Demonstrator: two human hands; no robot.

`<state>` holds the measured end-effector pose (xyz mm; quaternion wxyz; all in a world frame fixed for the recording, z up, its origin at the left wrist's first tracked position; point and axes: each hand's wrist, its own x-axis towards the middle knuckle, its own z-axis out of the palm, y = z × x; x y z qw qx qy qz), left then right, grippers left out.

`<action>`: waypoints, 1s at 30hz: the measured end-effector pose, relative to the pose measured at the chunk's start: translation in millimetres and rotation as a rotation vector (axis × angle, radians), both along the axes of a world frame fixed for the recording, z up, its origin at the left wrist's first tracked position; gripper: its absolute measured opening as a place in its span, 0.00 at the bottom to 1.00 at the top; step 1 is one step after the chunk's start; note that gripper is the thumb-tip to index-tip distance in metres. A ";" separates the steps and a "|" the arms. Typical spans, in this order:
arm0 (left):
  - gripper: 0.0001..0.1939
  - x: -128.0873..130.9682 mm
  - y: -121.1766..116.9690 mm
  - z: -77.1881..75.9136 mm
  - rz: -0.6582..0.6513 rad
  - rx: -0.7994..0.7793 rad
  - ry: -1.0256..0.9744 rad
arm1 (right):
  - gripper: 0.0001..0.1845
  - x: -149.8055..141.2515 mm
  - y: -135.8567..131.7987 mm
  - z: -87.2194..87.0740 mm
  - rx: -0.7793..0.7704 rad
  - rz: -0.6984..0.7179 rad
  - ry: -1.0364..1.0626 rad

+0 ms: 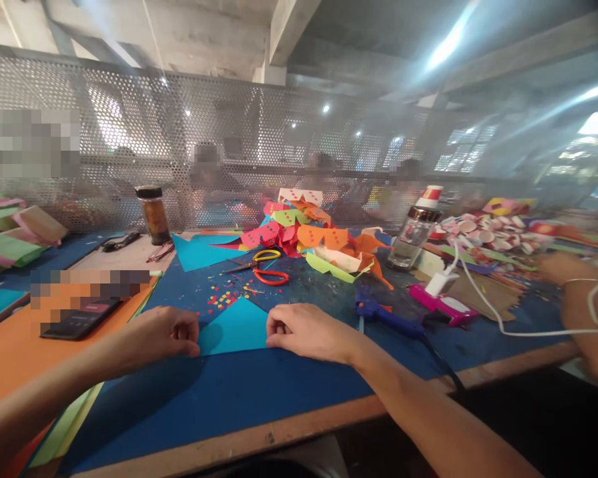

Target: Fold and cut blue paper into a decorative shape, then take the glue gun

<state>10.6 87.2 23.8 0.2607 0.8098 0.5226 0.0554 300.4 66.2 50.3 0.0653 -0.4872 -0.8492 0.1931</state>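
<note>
A blue sheet of paper [236, 326], folded to a triangle, lies on the dark blue table mat with its point facing away from me. My left hand [177, 330] is closed on its left corner, fingers curled and pinching. At the opposite corner my right hand [299, 330] pinches the paper in the same way. Just beyond the triangle are tiny coloured paper scraps [222, 297] and scissors [268, 267] with one yellow and one red handle. Farther back, another blue paper piece [199, 251] lies flat.
Cut paper shapes [323, 236] are heaped at the back centre. A blue glue gun [386, 314] lies right of my hand, near a glass bottle [413, 232] and a pink device [446, 305] with a white cable. Orange sheets [10, 345] and a phone [82, 318] lie left. A co-worker's arm [588, 312] is at right.
</note>
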 end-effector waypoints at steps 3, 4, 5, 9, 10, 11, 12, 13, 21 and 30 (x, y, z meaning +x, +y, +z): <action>0.11 -3.7 1.1 -0.6 -0.005 0.001 -0.002 | 0.03 2.1 0.6 0.9 -0.016 0.004 -0.002; 0.11 -5.4 2.0 -1.1 -0.009 0.000 -0.001 | 0.03 2.5 0.7 0.9 -0.016 0.011 0.000; 0.11 -7.4 3.0 -1.7 -0.014 -0.004 -0.002 | 0.03 2.9 0.7 0.9 -0.014 0.021 0.004; 0.12 -15.1 6.1 -2.5 -0.045 -0.016 -0.002 | 0.02 4.2 0.8 -0.3 -0.010 0.054 0.026; 0.12 -16.2 6.4 -2.3 -0.048 -0.012 0.001 | 0.02 4.5 0.9 -0.7 -0.009 0.057 0.029; 0.12 -16.9 6.3 -2.0 -0.047 -0.008 0.005 | 0.01 4.8 1.0 -1.1 -0.004 0.061 0.031; 0.11 -17.1 6.1 -1.6 -0.045 -0.002 0.007 | 0.01 5.0 1.2 -1.6 0.005 0.068 0.033; 0.11 -16.7 5.6 -1.1 -0.042 0.006 0.007 | 0.01 5.3 1.4 -2.0 0.015 0.074 0.032; 0.05 -4.9 -5.9 5.7 -0.025 0.057 0.057 | 0.01 5.8 2.0 -6.3 0.056 0.103 0.034; 0.14 7.1 -20.0 -3.7 -0.131 0.172 -0.071 | 0.04 2.0 -6.7 -6.5 0.140 0.096 0.003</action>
